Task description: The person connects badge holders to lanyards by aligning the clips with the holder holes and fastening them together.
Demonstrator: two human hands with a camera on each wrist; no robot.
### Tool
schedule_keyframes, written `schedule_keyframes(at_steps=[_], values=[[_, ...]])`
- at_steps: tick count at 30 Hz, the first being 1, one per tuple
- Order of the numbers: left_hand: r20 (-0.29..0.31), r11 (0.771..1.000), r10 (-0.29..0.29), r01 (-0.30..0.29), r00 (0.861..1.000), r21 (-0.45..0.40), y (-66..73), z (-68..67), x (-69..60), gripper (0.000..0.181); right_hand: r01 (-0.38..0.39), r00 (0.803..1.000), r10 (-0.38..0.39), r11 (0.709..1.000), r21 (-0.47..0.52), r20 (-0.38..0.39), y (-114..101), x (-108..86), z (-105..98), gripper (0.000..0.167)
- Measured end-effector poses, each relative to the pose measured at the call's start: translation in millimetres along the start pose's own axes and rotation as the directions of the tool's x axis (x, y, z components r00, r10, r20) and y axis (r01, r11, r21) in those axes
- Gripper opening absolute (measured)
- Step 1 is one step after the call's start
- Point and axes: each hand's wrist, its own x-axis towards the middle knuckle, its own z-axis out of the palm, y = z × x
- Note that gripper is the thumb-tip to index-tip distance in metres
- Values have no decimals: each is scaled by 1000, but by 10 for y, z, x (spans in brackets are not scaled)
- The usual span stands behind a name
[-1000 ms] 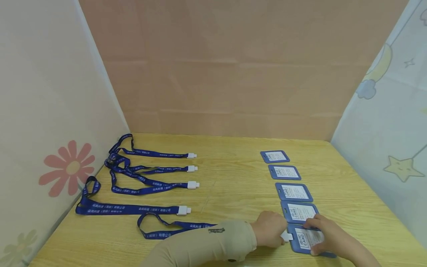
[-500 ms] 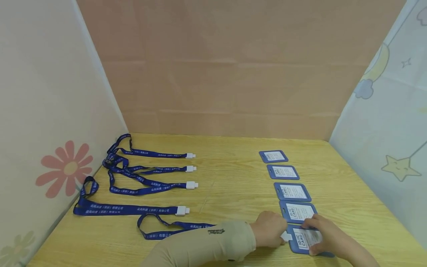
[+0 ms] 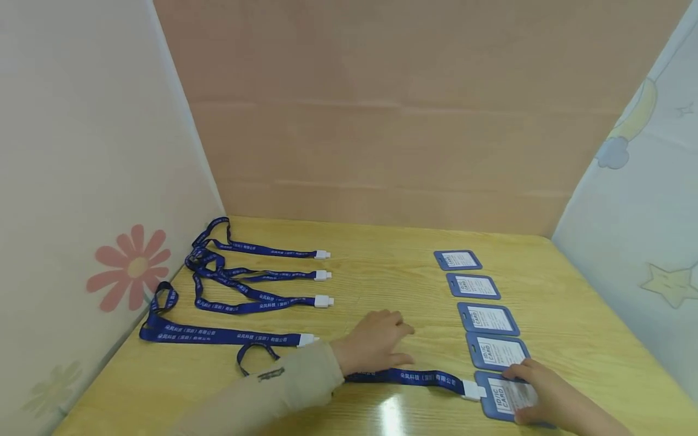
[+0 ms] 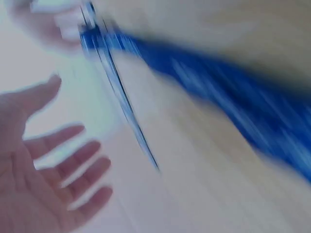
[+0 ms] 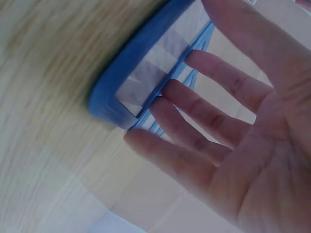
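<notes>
The left hand point(image 3: 373, 345) is over the nearest blue lanyard point(image 3: 425, 378), its fingers spread and holding nothing. The left wrist view shows that hand point(image 4: 53, 179) beside the blurred strap point(image 4: 218, 87). The lanyard's white clip point(image 3: 472, 390) meets the left end of the nearest blue card holder point(image 3: 493, 399), its tip over the edge; whether they are fastened I cannot tell. At that holder's right part, the right hand point(image 3: 551, 396) grips it between thumb and fingers. In the right wrist view, fingertips of the right hand point(image 5: 233, 121) lie along one edge of the holder point(image 5: 114, 99).
Several other blue lanyards point(image 3: 262, 304) lie at the table's left, white clips pointing right. Several card holders point(image 3: 487, 318) form a column at the right, beyond the gripped one. A pink-beige backdrop point(image 3: 382, 121) and patterned side cloths point(image 3: 109, 151) surround the wooden table point(image 3: 382, 272).
The left hand has let go of the white clip and moved left with its fingers spread, uncovering the clip and strap. The right hand keeps its grip. The head view has shifted slightly.
</notes>
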Motion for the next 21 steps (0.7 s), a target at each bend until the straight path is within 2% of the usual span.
schedule_keyframes(at_steps=[3, 6, 9, 11, 15, 17, 21], values=[[32, 991, -84, 87, 996, -106, -411, -31, -249, 49, -15, 1000, 15, 1000, -10, 22, 22, 10, 4, 63], [85, 970, -182, 193, 980, -148, -787, 22, -490, 46, -28, 998, 27, 1000, 8, 55, 45, 16, -20, 65], [117, 949, -242, 260, 963, -178, -1012, 81, -667, 39, -5, 999, 4, 1000, 20, 51, 51, -28, -114, 65], [117, 943, -253, 272, 960, -190, -1090, 107, -759, 36, 48, 998, -49, 999, 26, 28, 47, -41, -198, 64], [111, 926, -267, 287, 957, -246, -1137, 126, -861, 29, 167, 985, -167, 986, -4, -32, 45, -15, -322, 57], [106, 921, -273, 291, 956, -259, -1151, 134, -877, 28, 196, 979, -196, 981, -14, -55, 48, 13, -349, 54], [98, 925, -286, 302, 953, -229, -1162, 124, -889, 27, 203, 974, -205, 979, -35, -94, 51, 57, -363, 51]])
